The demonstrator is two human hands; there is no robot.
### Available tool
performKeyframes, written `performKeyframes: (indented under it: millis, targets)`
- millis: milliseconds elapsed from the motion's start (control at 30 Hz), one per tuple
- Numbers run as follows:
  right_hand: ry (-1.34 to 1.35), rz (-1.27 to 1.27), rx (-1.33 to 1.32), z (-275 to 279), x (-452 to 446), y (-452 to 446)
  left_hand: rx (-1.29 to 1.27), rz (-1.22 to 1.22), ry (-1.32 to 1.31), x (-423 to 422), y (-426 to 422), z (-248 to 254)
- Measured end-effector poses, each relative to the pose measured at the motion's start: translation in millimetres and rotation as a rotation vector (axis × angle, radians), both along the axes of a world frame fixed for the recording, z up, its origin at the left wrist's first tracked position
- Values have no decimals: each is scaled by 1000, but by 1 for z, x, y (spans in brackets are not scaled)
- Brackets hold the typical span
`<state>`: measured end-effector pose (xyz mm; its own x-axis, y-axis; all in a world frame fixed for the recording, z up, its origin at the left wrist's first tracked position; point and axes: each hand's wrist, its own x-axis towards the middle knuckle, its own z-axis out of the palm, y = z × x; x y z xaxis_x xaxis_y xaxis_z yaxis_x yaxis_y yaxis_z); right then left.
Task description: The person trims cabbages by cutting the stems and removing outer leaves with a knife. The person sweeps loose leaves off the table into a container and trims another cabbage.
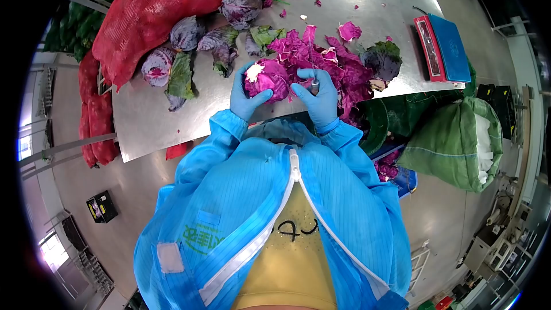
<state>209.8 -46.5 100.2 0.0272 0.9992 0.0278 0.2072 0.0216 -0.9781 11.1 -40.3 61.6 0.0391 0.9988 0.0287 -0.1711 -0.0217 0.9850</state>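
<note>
My left hand (244, 96), in a blue glove, is closed round a peeled red cabbage (268, 80) with a white cut stem end, just above the table's near edge. To its right, my gloved right hand (319, 100) is curled round a small tool with a grey cylindrical end (314, 86); its working part is hidden. The right fingertips point at the cabbage, a small gap away. Torn purple cabbage leaves (338, 72) lie in a heap just beyond and right of this hand.
Whole red cabbages (241, 7) and loose outer leaves lie beside a red mesh sack (166, 11) on the metal table (152, 129). A blue and red box (442, 47) sits at the right end. A green woven sack (447, 143) stands on the floor at right.
</note>
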Motion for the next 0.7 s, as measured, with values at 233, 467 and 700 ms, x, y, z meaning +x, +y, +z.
performKeyframes:
  millis: [233, 467, 700]
  targets:
    - [-45, 14, 264, -8, -26, -6, 132, 117, 182, 17, -3, 4]
    - [-176, -63, 310, -2, -27, -8, 57, 97, 256, 17, -8, 12]
    - [-107, 153, 142, 5, -8, 6, 34, 53, 274, 7, -4, 9]
